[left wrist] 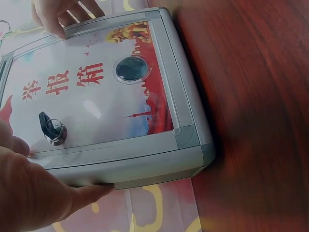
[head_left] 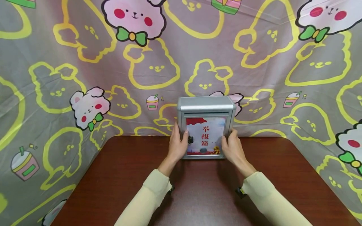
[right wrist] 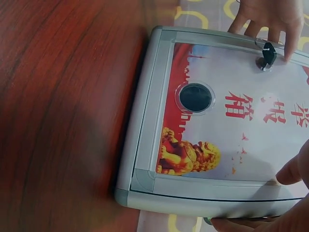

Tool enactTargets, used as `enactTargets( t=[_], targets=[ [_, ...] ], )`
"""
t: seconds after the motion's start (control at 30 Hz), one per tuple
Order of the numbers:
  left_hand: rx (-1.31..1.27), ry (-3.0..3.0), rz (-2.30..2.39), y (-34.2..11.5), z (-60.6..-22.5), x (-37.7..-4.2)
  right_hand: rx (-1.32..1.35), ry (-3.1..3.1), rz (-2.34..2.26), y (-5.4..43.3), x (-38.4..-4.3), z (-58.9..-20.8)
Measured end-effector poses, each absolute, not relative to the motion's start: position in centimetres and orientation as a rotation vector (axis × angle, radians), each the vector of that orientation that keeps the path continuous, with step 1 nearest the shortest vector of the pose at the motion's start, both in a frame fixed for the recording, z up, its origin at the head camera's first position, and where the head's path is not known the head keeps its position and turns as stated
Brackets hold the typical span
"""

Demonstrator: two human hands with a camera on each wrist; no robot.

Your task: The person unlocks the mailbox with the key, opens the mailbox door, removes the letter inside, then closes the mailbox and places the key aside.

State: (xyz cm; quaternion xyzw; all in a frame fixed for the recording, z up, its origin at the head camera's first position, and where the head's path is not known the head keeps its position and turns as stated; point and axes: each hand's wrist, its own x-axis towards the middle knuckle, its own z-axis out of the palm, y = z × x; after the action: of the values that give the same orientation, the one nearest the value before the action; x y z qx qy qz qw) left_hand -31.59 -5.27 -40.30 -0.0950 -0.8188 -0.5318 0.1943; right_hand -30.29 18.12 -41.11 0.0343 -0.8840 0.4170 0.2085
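Observation:
A silver metal report box point(head_left: 207, 108) stands upright on the table toward its far side, front facing me. My left hand point(head_left: 177, 143) grips its left side, with the thumb on the front near a lock holding a black-headed key point(left wrist: 47, 126). On the opposite side my right hand point(head_left: 233, 147) holds the box, its thumb point(right wrist: 289, 171) on the front panel and its fingers along the side wall. Red characters and a golden lion point(right wrist: 193, 157) decorate the panel. Low on the front is a round dark window point(left wrist: 131, 69). The fingers behind the box are partly hidden.
The dark reddish-brown table point(head_left: 127, 179) has rounded far corners. Close behind and beside it hangs a grey cloth point(head_left: 158, 91) printed with yellow outlines and cartoon animals. Dark bands point(head_left: 241, 192) show at both sleeve cuffs.

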Motion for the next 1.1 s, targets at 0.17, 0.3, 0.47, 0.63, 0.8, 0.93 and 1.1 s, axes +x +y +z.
enactTargets(
  t=[0.17, 0.3, 0.47, 0.63, 0.8, 0.93, 1.1],
  targets=[
    [-0.264, -2.286, -1.498, -5.1, -40.4, -31.3, 0.087, -2.457, 1.159, 18.2, -30.2, -41.2],
    [-0.269, -2.284, -1.499, -5.0, -40.7, -31.2, 0.089, -2.466, 1.169, 18.4, -30.1, -41.3],
    [-0.27, -2.291, -1.496, -4.9, -41.0, -31.0, 0.104, -2.466, 1.178, 18.4, -30.0, -41.5],
    [-0.274, -2.29, -1.496, -4.9, -41.1, -30.9, 0.1, -2.452, 1.168, 18.4, -29.8, -41.5],
    [-0.267, -2.297, -1.498, -4.9, -41.2, -30.8, 0.087, -2.453, 1.179, 18.5, -29.7, -41.5],
    [-0.272, -2.294, -1.52, -4.8, -41.1, -30.7, 0.104, -2.469, 1.19, 18.8, -29.7, -41.5],
    [-0.29, -2.298, -1.539, -4.9, -41.0, -30.7, 0.158, -2.482, 1.18, 19.3, -29.8, -41.6]
  ],
)
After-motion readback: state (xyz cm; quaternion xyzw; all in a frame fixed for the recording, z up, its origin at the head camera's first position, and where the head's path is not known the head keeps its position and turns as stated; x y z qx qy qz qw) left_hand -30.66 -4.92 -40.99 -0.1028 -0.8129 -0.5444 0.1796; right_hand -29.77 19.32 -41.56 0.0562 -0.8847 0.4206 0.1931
